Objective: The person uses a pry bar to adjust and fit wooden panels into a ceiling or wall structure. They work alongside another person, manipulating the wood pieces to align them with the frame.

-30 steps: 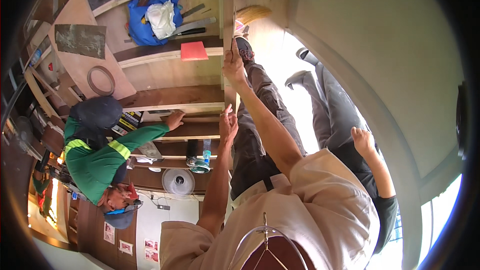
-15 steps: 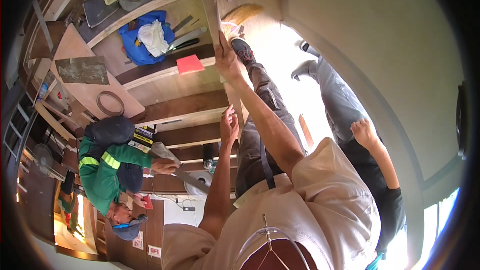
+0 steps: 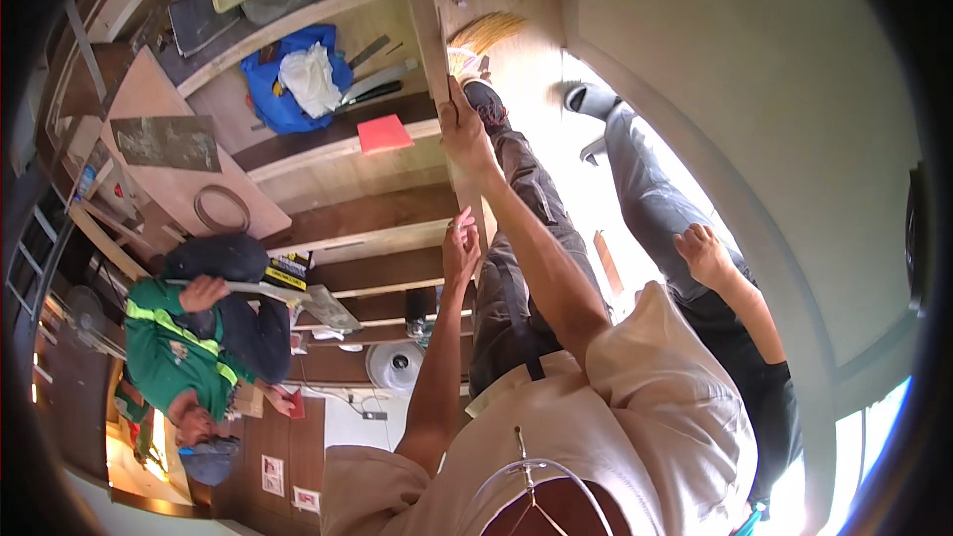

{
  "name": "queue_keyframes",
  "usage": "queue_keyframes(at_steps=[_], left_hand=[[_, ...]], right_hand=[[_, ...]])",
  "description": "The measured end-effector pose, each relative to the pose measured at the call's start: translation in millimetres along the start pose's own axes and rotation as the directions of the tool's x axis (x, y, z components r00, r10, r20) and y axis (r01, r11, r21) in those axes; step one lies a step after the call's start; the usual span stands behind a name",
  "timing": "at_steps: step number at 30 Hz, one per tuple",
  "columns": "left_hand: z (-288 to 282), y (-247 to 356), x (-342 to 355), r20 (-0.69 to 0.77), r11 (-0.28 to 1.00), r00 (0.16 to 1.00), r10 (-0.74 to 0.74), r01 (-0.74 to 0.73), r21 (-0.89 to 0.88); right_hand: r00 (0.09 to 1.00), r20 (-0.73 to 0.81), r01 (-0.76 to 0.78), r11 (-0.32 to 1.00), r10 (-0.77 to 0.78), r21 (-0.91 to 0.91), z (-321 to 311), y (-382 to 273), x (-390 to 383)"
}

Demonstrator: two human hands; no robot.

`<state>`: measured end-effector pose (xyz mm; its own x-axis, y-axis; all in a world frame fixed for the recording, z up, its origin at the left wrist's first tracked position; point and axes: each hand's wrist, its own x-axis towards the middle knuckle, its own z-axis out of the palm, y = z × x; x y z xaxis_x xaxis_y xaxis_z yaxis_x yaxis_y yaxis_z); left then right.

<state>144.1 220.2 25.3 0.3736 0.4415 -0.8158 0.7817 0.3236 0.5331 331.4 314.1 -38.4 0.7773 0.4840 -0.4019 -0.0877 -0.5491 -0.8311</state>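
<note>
green-sleeved co-worker (image 3: 164, 342) has swung leftward! your right hand (image 3: 467, 136) meets the long wooden board (image 3: 421, 5), fingertips hidden, can't tell what they clamp; your left hand (image 3: 461, 250), apart, curls loosely beside it, contact unclear.

1. A big wooden frame (image 3: 347, 236) has pale bars going across it, with gaps in between.
2. A blue bag (image 3: 266, 91) lies in one gap.
3. Beside it lies a long tool with a black handle (image 3: 377, 92).
4. A flat red square (image 3: 385, 134) rests over a pale bar.
5. A thin tan board (image 3: 164, 97) lies across the frame. It carries a smeared gray sheet (image 3: 164, 143) and a brown ring (image 3: 198, 208).
6. A straw broom (image 3: 488, 32) is on the floor (image 3: 526, 74).
</note>
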Motion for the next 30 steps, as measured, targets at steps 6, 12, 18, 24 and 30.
queue_keyframes(at_steps=[6, 12, 18, 24, 30], left_hand=[[8, -9, -20, 0.022, 0.999, 0.998, 0.054, -0.054, -0.006], [13, -30, -41, 0.006, 0.999, 1.000, 0.003, -0.003, -0.044], [22, -46, -56, -0.098, 0.980, 0.995, -0.012, -0.007, -0.198], [38, -81, -92, -0.178, 0.952, 0.983, -0.035, -0.021, -0.305], [52, -143, -145, -0.202, 0.947, 0.978, -0.050, -0.018, -0.321]], right_hand=[[0.966, 0.107, -0.244, 0.968, 0.237, 0.061, 9, 57, -26], [0.860, 0.142, -0.507, 0.853, 0.490, 0.126, 10, 44, -57], [0.913, 0.341, -0.133, 0.955, 0.223, -0.267, -53, 38, -83], [0.644, 0.707, 0.649, 0.280, 0.292, -0.707, -280, -28, 18], [0.568, 0.701, 0.691, 0.213, 0.431, -0.691, -243, -61, 0]])
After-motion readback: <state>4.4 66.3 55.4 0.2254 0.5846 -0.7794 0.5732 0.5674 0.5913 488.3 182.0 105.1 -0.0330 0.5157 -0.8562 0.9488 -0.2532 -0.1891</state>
